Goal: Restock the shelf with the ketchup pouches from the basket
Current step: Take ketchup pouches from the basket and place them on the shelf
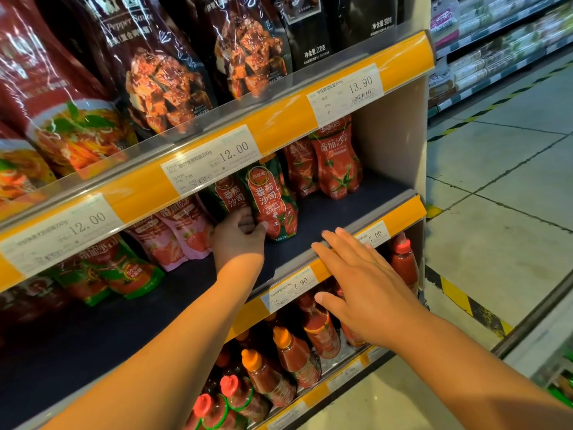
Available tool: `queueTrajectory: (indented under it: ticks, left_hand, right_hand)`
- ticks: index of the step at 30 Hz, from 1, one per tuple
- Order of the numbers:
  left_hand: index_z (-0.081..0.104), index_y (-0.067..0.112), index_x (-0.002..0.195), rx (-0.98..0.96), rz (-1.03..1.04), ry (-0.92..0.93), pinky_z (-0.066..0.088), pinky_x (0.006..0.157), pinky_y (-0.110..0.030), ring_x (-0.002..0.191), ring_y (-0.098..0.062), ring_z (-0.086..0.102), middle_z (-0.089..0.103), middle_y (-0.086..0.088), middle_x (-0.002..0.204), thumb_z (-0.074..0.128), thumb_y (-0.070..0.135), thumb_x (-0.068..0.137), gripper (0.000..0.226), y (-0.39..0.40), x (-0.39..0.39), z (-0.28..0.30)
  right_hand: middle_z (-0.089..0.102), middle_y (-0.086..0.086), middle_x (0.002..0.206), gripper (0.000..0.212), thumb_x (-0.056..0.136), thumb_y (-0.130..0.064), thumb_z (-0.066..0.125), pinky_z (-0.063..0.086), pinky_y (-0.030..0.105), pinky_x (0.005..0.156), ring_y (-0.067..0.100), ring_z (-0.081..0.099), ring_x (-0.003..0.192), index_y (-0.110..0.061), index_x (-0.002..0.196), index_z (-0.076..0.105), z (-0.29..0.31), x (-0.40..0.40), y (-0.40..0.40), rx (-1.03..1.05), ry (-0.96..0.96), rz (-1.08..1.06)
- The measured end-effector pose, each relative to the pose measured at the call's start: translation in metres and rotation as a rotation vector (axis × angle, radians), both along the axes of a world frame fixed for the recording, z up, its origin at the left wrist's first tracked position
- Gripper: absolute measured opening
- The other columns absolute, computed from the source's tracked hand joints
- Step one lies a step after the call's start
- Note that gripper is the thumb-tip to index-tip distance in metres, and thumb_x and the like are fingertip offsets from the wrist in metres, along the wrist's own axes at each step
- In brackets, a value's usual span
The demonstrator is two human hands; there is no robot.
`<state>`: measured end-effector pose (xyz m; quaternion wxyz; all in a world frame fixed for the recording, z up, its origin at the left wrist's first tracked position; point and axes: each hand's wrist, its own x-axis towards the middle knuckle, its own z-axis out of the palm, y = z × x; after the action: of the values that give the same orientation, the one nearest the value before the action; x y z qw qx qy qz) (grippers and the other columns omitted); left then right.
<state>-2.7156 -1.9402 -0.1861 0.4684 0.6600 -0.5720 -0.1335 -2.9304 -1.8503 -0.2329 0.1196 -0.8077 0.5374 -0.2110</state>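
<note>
A red and green ketchup pouch [273,200] stands upright on the dark middle shelf [335,206]. My left hand [240,237] reaches into the shelf and grips the pouch at its lower left, thumb on the front. A second pouch of the same kind [229,197] stands just behind it. My right hand [362,283] rests flat, fingers straight, on the orange front rail [400,212] of that shelf and holds nothing. The basket is out of sight.
Red tomato pouches [338,162] stand at the shelf's back right, pink pouches [173,240] and green ones [117,268] to the left. Sauce bags fill the shelf above. Ketchup bottles [291,352] stand below. Tiled aisle floor [496,169] lies to the right.
</note>
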Motion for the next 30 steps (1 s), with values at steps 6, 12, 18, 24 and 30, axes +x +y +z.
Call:
queueTrajectory:
  ticks: [6,12,18,24,30]
  left_hand:
    - [0.071,0.01,0.116,0.018,0.005,-0.027,0.052,0.072,-0.017,0.09,-0.011,0.069,0.072,0.002,0.1,0.079,0.008,0.089,0.028,0.0,0.0,0.003]
    - [0.066,0.02,0.114,-0.063,-0.02,0.125,0.057,0.074,-0.02,0.1,-0.013,0.069,0.069,0.004,0.105,0.073,0.006,0.092,0.027,0.027,0.0,0.019]
    - [0.069,0.028,0.102,-0.128,-0.23,0.1,0.054,0.084,-0.026,0.098,-0.01,0.068,0.07,0.01,0.1,0.065,0.015,0.101,0.013,0.134,-0.048,0.019]
    - [0.063,0.035,0.112,0.121,-0.663,-0.03,0.052,0.08,-0.035,0.091,-0.008,0.066,0.069,0.01,0.101,0.055,0.037,0.106,0.01,0.157,-0.146,-0.021]
    - [0.027,0.02,0.159,0.224,-0.915,-0.429,0.04,0.113,-0.044,0.139,-0.023,0.044,0.047,-0.004,0.148,0.037,0.064,0.1,0.074,0.156,-0.246,-0.062]
  right_hand:
    - [-0.015,-0.016,0.174,0.083,0.104,-0.06,0.047,-0.003,0.041,0.132,0.004,-0.026,0.157,-0.038,0.167,-0.001,0.002,0.0,0.002,0.008,0.01,0.005]
    - [-0.02,-0.017,0.173,0.089,0.103,-0.06,0.05,-0.004,0.042,0.133,0.002,-0.027,0.156,-0.037,0.167,-0.007,0.006,-0.006,0.004,0.036,-0.022,0.044]
    - [-0.014,-0.021,0.174,0.084,0.103,-0.055,0.053,0.0,0.037,0.133,-0.002,-0.018,0.158,-0.036,0.168,0.002,0.018,-0.038,0.017,-0.024,-0.121,0.017]
    - [0.049,-0.001,0.159,0.055,0.099,-0.028,0.061,0.034,0.028,0.122,0.014,0.044,0.147,-0.016,0.152,0.053,0.037,-0.105,0.025,-0.246,-0.469,-0.339]
    - [0.069,0.001,0.128,0.037,0.095,-0.017,0.064,0.042,0.012,0.096,0.011,0.061,0.118,-0.013,0.131,0.067,0.043,-0.187,0.059,-0.386,-0.592,-0.684]
